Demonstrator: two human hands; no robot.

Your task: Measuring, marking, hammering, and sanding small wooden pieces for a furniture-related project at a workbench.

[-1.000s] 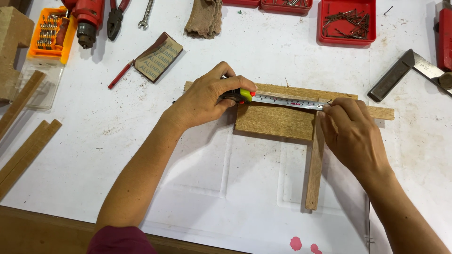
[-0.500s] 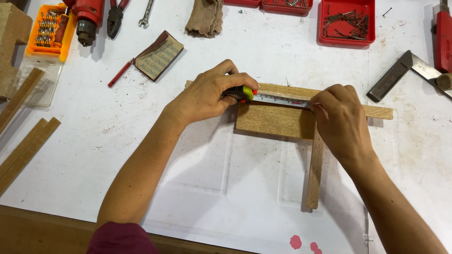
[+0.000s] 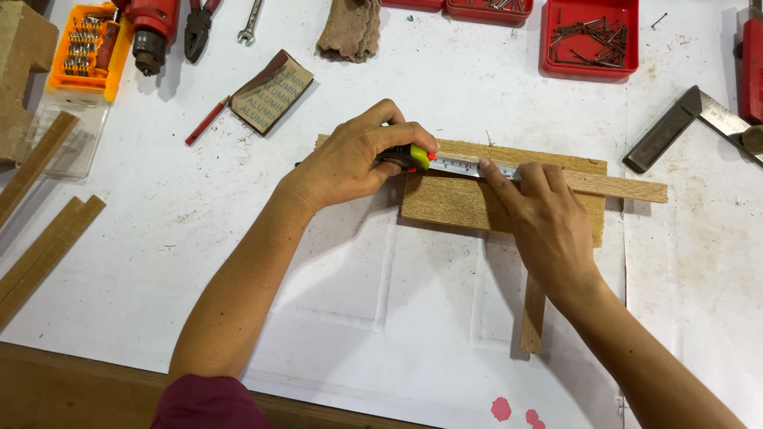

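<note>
left hand (image 3: 354, 159) is clamped on a yellow-green tape measure case (image 3: 409, 156); right hand (image 3: 548, 218) fingertips press its metal blade (image 3: 465, 164) flat onto a rectangular wooden board (image 3: 457, 199) on the white surface (image 3: 238, 238). if pressure eases, the blade could slide or snap back.

- Left hand (image 3: 350, 159) and right hand (image 3: 548, 218): bare, no gloves, rings or watch.
- Forearms uncovered.
- Maroon sleeve (image 3: 208, 403) at the left upper arm.

Bare white tabletop (image 3: 358, 262) lies open below the wooden board (image 3: 461, 202); sandpaper (image 3: 270, 91) and red nail tray (image 3: 590, 36) crowd the far edge.
</note>
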